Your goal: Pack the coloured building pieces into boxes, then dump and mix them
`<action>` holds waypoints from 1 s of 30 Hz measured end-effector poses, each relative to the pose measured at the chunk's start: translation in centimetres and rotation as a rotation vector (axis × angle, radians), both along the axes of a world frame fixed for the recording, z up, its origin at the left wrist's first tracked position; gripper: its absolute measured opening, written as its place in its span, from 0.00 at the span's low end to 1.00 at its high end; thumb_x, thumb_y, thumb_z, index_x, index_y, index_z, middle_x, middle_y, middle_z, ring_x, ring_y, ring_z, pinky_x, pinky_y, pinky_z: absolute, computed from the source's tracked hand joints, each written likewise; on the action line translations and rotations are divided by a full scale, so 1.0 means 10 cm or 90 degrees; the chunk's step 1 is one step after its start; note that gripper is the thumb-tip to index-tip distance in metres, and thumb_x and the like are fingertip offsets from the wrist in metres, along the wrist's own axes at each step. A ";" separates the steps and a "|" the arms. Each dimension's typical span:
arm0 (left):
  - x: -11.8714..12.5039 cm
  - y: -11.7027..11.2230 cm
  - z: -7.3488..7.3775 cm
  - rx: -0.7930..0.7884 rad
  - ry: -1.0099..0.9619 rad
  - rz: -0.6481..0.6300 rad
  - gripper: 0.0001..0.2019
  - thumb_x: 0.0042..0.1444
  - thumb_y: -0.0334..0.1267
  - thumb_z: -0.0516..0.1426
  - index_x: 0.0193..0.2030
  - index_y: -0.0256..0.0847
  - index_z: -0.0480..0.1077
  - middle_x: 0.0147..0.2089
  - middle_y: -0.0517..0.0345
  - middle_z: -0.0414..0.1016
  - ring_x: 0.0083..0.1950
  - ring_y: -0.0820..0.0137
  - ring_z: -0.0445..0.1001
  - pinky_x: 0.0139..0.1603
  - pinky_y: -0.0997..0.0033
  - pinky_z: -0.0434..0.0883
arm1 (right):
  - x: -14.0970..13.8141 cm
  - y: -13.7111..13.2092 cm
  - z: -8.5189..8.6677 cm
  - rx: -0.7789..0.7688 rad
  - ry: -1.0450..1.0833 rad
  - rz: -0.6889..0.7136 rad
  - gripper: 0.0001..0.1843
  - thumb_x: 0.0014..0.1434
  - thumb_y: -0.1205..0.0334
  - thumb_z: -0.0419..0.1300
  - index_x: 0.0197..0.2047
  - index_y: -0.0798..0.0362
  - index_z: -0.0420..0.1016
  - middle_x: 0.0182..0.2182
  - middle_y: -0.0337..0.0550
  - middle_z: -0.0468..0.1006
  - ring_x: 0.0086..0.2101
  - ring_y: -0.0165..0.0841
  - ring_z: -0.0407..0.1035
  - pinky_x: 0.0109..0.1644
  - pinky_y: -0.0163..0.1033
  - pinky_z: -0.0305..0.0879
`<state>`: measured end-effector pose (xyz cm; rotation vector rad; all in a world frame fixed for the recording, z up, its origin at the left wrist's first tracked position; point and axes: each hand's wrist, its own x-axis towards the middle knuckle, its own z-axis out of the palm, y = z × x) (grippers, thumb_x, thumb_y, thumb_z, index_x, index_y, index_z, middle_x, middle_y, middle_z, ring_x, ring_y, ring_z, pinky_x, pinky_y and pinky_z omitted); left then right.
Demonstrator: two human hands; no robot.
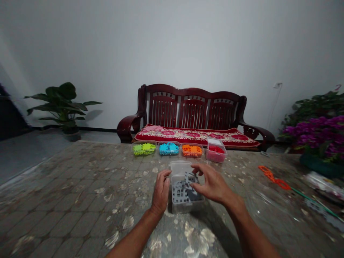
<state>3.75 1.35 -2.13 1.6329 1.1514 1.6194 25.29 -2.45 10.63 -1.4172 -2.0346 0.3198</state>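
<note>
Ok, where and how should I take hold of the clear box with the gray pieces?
Probably by its left and right walls, from both sides at once: the clear box stands upright and open-topped, while its lid is raised at the far edge and likely makes a weak handle.

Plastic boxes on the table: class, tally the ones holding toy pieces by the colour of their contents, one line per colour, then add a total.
Green-filled box: 1
Blue-filled box: 1
Orange-filled box: 1
Red-filled box: 1
Grey-filled box: 1
Total: 5
</note>
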 end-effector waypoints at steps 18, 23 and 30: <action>0.01 -0.06 0.05 -0.015 -0.015 -0.091 0.17 0.63 0.50 0.54 0.50 0.42 0.75 0.61 0.46 0.68 0.64 0.55 0.69 0.63 0.52 0.70 | -0.16 0.13 -0.41 0.012 0.090 0.048 0.15 0.64 0.57 0.58 0.50 0.47 0.82 0.49 0.46 0.83 0.51 0.42 0.73 0.59 0.48 0.65; 0.11 -0.03 0.01 -0.161 -0.166 -0.099 0.26 0.60 0.52 0.59 0.61 0.43 0.66 0.62 0.44 0.70 0.60 0.59 0.74 0.57 0.57 0.75 | 0.07 0.21 -0.71 -0.047 0.297 -0.163 0.28 0.63 0.47 0.55 0.62 0.51 0.73 0.59 0.53 0.76 0.55 0.45 0.73 0.59 0.51 0.69; 0.23 -0.04 -0.01 -0.307 -0.273 -0.106 0.40 0.54 0.50 0.66 0.70 0.45 0.56 0.71 0.38 0.62 0.61 0.55 0.76 0.54 0.58 0.77 | 0.01 0.31 -1.09 -0.219 0.413 -0.174 0.42 0.56 0.48 0.60 0.72 0.52 0.59 0.52 0.54 0.81 0.50 0.46 0.77 0.53 0.52 0.74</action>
